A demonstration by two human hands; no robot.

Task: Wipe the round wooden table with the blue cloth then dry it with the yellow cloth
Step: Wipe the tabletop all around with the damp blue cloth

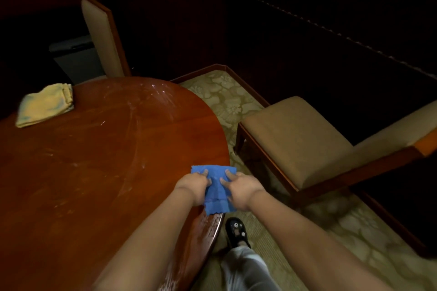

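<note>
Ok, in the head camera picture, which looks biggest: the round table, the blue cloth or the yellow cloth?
1. Round wooden table, by far the biggest.
2. Yellow cloth and blue cloth look about alike; the yellow lies farther away and hands cover part of the blue, so I won't rank them.

Tabletop [94, 160]: round, polished reddish-brown wood, its surface marked with pale streaks and smears that run in arcs from the far edge toward the middle. On it: one yellow cloth [45, 105], folded, at the far left edge; one blue cloth [216, 190], rumpled, at the near right edge, part of it hanging over the rim, held between the left hand [194, 186] and the right hand [241, 189] with fingers curled into the fabric. Floor [236, 101]: pale patterned carpet under and to the right of the tabletop, carrying two tan upholstered wooden chairs [307, 144] and a black shoe [236, 231].
</note>
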